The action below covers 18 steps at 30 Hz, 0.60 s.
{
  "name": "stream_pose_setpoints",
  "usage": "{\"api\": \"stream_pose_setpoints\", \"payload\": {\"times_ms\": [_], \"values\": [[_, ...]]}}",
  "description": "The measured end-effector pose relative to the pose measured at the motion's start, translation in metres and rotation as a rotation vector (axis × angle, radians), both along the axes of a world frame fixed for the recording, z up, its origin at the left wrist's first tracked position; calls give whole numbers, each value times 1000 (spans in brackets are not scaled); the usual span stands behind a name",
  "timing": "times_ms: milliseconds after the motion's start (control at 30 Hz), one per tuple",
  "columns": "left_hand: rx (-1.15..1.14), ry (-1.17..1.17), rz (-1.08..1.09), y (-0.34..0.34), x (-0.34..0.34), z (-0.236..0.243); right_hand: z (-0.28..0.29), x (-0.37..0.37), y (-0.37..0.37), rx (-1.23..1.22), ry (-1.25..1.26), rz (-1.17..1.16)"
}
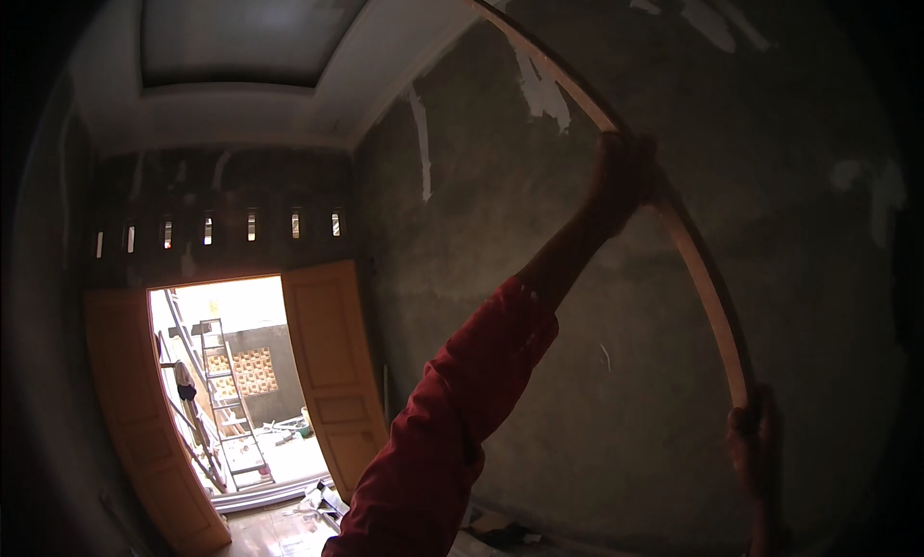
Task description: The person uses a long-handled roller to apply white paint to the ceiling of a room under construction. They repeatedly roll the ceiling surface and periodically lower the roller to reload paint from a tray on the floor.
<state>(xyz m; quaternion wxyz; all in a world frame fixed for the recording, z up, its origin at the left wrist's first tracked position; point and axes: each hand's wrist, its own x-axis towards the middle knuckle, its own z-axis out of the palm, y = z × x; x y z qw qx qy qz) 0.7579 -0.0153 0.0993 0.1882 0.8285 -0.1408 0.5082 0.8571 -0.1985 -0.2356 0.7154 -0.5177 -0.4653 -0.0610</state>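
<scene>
A long, thin wooden pole (pixel 703 278) runs from the lower right up to the top edge of the picture, bending in the wide view. My left hand (pixel 624 177) is raised high on a red-sleeved arm, its fingers wrapped round the pole. Lower down at the right, my right hand (pixel 756 441) closes round the same pole near the lowest part that shows. The pole's upper end lies beyond the top of the picture, toward the ceiling (pixel 385 71). Dim light hides the detail of my fingers.
A grey plastered wall (pixel 500 297) with pale patches stands behind the pole. Wooden double doors (pixel 332 364) stand open at the left, with a ladder (pixel 231 393) outside. Debris (pixel 322 504) lies by the doorway, and dark items (pixel 500 530) lie along the wall's foot.
</scene>
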Motion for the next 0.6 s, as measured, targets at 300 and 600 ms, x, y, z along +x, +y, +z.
{"api": "stream_pose_setpoints", "payload": {"times_ms": [300,600], "values": [[21,67,103,14,39,46,46,12,-13,27,-95,34],[-290,-200,-381,15,55,46,80,36,1,-59,-59,144]]}}
